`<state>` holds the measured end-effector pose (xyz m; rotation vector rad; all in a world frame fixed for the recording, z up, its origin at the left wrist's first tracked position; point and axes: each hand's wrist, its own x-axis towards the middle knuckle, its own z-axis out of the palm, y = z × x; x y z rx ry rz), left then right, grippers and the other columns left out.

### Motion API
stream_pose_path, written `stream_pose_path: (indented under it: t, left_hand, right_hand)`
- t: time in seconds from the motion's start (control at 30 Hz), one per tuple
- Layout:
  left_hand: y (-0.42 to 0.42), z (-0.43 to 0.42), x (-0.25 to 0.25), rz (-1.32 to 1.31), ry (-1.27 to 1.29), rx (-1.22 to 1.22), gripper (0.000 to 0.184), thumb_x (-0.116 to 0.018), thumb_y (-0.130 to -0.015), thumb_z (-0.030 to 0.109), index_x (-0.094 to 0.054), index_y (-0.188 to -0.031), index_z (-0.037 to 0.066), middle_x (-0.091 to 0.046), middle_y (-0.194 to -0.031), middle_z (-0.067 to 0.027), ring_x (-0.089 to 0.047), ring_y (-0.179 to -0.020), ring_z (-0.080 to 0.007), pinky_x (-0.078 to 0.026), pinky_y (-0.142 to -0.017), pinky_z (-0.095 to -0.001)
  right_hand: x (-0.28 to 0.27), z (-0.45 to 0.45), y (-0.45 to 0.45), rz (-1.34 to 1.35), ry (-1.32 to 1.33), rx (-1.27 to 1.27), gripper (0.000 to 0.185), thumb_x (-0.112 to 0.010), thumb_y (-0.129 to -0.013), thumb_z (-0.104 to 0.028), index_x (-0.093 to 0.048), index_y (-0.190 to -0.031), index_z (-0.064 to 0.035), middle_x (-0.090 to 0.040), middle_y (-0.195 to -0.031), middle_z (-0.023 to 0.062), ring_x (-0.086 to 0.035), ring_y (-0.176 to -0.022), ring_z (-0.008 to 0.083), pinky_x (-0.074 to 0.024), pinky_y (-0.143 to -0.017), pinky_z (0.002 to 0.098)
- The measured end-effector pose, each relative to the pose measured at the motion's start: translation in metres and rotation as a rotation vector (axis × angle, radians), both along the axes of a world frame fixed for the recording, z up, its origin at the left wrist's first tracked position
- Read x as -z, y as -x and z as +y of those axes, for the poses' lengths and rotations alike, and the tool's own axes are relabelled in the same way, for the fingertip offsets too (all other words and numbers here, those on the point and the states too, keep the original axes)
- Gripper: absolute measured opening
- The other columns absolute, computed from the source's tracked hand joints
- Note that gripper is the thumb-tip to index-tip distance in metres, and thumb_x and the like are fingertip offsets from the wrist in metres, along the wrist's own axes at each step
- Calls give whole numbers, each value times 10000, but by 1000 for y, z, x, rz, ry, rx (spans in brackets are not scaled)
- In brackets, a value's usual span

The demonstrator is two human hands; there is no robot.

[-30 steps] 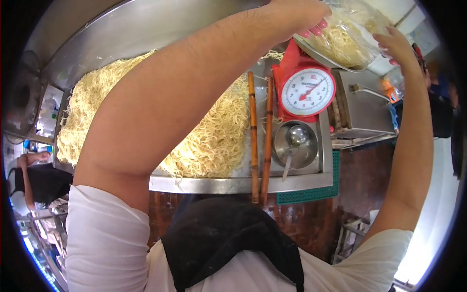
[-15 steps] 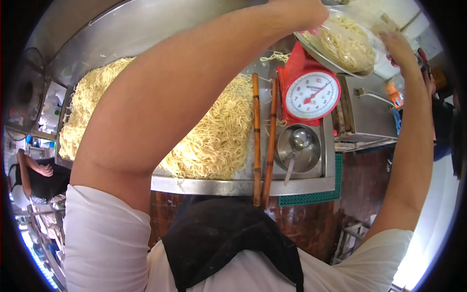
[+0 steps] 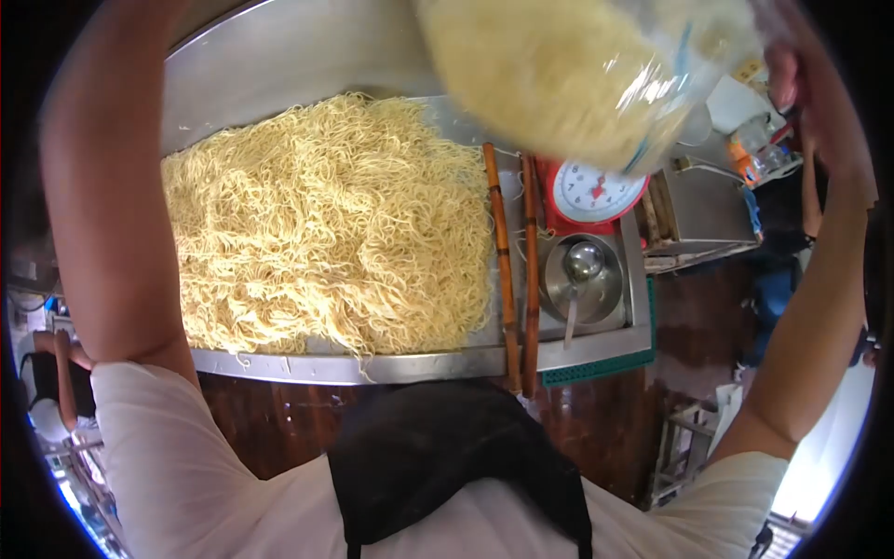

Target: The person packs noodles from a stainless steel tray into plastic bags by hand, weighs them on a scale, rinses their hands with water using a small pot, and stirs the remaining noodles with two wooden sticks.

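Observation:
A clear plastic bag of noodles [image 3: 549, 84], blurred by motion, hangs raised at the top of the view. My right hand [image 3: 799, 79] is closed at the bag's right edge, its fingers partly turned away from me. My left arm [image 3: 112, 186] reaches up along the left side, and its hand is out of the frame. Below the bag stands a red dial scale [image 3: 596, 194], its upper part and pan hidden behind the bag. A wide heap of loose yellow noodles [image 3: 326, 233] covers the steel counter to the left.
Two bamboo sticks [image 3: 514, 270] lie across the counter beside the noodles. A steel bowl [image 3: 610, 298] holds a ladle [image 3: 584, 263] near the front rim. Orange-labelled bottles [image 3: 750, 160] stand at right. Another person [image 3: 56, 373] is at far left, with a metal box [image 3: 712, 210] right of the scale.
The bag of noodles has come off the scale pan, upward and closer to me. My left arm has swung left, uncovering the noodle heap, and its hand has left the view.

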<state>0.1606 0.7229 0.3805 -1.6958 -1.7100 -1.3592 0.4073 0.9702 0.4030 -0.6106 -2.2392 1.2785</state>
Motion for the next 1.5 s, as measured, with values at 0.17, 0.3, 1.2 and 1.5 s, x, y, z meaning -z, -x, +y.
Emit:
stream_pose_path:
  t: [0.17, 0.3, 1.2, 1.5]
  left_hand:
    - [-8, -108, 73, -520, 473, 398, 53, -499, -717, 1, -507, -730, 53, -486, -705, -31, -454, -550, -114, -366, -500, -246]
    - [-18, -167, 148, -536, 853, 288, 70, -486, -707, -26, -492, -699, 44, -498, -603, -95, -466, -508, -232, -375, -486, -326]
    - [-87, -183, 291, -1160, 435, 280, 293, -657, -875, 235, -613, -1078, 28, -608, -980, -98, -592, -910, -216, -440, -883, -338]
    - [-51, -220, 345, -657, 431, -111, 371, -719, -789, 266, -628, -1073, 45, -602, -1141, -153, -563, -1060, -333, -444, -909, -401]
  right_hand:
    - [109, -119, 7, -370, 225, -211, 193, -535, -870, -114, -586, -1049, -63, -610, -756, 12, -610, -649, 94, -511, -571, 224]
    - [210, -168, 9, -687, -90, -502, 168, -521, -866, -52, -580, -1021, -73, -593, -827, 10, -593, -720, 129, -488, -618, 275]
    - [323, -299, 24, -365, -37, -454, 846, -811, -695, -258, -373, -1390, -55, -397, -1396, 212, -448, -1237, 372, -364, -1030, 445]
    - [389, -329, 83, -112, 395, -29, 197, -610, -866, -163, -631, -974, 1, -653, -851, 140, -640, -815, 260, -498, -741, 364]
